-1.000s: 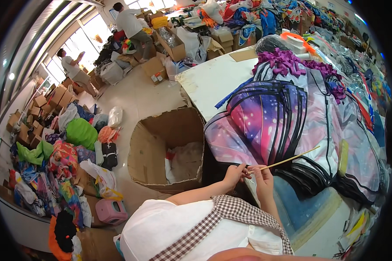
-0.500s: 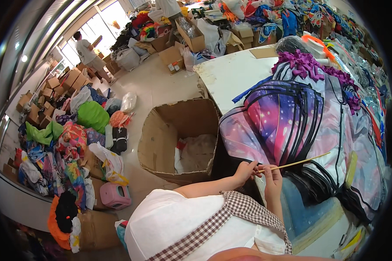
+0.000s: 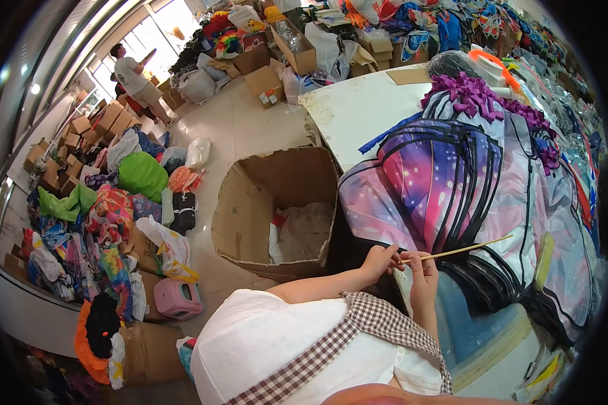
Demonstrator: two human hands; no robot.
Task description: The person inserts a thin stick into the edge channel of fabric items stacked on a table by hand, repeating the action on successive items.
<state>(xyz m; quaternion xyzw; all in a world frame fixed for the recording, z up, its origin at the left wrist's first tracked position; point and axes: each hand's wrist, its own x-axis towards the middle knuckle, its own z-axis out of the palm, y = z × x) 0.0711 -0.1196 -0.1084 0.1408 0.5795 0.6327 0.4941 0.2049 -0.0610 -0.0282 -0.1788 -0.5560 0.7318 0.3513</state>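
Stick [image 3: 461, 251] pinched in right hand [image 3: 423, 271], near end at curled left hand [image 3: 378, 262], hold unclear

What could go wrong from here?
- The thin stick reaches from the right hand across the printed fabric; its free end might snag the black edging.
- The open cardboard box stands close beside the left hand, so something dropped could land inside.

Bright windows [image 3: 173, 19] beyond a pale, shiny floor [image 3: 240, 128]
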